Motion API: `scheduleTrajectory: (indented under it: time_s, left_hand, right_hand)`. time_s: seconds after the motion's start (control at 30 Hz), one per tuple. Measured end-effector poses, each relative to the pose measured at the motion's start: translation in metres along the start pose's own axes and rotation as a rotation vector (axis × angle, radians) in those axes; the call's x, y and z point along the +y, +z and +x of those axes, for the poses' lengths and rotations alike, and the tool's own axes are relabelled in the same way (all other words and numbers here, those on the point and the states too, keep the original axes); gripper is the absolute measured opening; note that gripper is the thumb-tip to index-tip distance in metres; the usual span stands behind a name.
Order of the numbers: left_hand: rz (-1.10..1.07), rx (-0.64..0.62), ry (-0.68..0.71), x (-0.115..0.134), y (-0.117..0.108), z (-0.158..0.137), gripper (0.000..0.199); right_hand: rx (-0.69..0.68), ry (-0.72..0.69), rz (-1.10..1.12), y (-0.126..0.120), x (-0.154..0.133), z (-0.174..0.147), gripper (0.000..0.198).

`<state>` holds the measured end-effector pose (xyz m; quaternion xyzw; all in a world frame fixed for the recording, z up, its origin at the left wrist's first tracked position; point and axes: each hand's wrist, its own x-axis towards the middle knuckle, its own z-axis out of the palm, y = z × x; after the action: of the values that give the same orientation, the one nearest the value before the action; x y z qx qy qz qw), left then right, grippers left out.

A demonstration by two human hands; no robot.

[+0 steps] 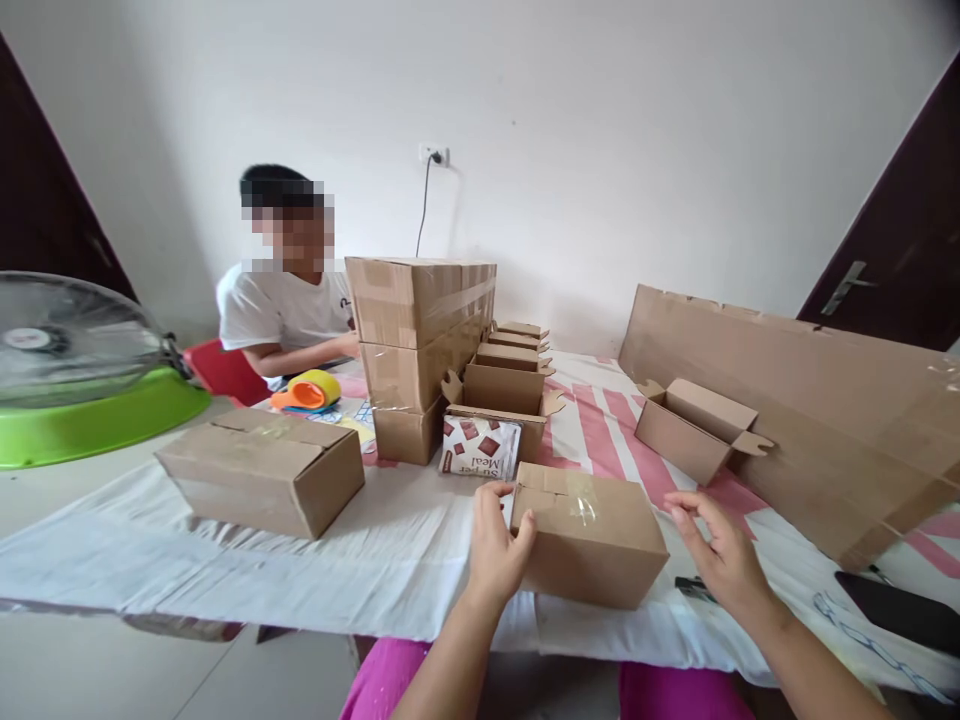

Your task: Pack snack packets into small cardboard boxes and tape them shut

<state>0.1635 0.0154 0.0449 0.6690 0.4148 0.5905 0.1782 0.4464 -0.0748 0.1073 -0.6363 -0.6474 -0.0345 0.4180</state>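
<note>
I'm steadying, it seems, the box (589, 550) at near centre: left hand (498, 545) clasped on its left end, right hand (724, 558) just off its right, fingers loosely parted. Lifting would likely need both hands.

A closed brown cardboard box (589, 550), clear tape (583, 497) on top, lies on the surface (416, 545), touching the left fingers (491, 500), just beside the right fingers (696, 520).

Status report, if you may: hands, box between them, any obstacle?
Left hand at left end of box; right hand open, near right end. Box closed, tape on top. Packet close behind-left.
</note>
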Motion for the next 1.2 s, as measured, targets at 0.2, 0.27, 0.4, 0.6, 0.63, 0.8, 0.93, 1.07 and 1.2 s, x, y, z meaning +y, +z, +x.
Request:
scheduleTrajectory:
  time_s: [0.2, 0.27, 0.4, 0.6, 0.63, 0.8, 0.93, 1.07, 1.2]
  left_hand:
    - [-0.003, -0.022, -0.007, 0.005, -0.003, -0.002, 0.019]
    - [-0.061, -0.002, -0.044, 0.006, -0.001, -0.003, 0.021]
    - [-0.201, 0.048, -0.104, 0.009, 0.006, -0.003, 0.021]
    - [-0.299, 0.093, -0.123, 0.007, 0.011, -0.002, 0.016]
    - [-0.304, 0.099, -0.121, 0.006, 0.012, -0.002, 0.016]
    - [-0.312, 0.101, -0.087, 0.001, 0.014, -0.004, 0.017]
    - [-0.302, 0.095, -0.075, -0.001, 0.014, -0.005, 0.017]
    - [-0.292, 0.103, -0.062, -0.002, 0.014, -0.006, 0.016]
    - [-0.261, 0.1, -0.038, 0.0, 0.014, -0.006, 0.016]
  right_hand:
    - [-0.423, 0.302, -0.469, -0.005, 0.121, -0.053, 0.041]
    - [-0.491, 0.265, -0.525, -0.007, 0.15, -0.071, 0.045]
    - [-0.348, 0.184, -0.429, -0.015, 0.155, -0.07, 0.031]
    - [-0.052, 0.163, -0.208, -0.027, 0.055, 0.01, 0.044]
    - [-0.116, 0.053, -0.178, -0.025, 0.031, 0.024, 0.044]
    - [-0.528, -0.348, -0.337, 0.007, -0.067, 0.074, 0.036]
    - [-0.713, -0.463, -0.431, 0.037, -0.112, 0.096, 0.032]
    - [-0.831, -0.529, -0.504, 0.048, -0.132, 0.105, 0.028]
    - [-0.834, -0.55, -0.597, 0.039, -0.135, 0.107, 0.024]
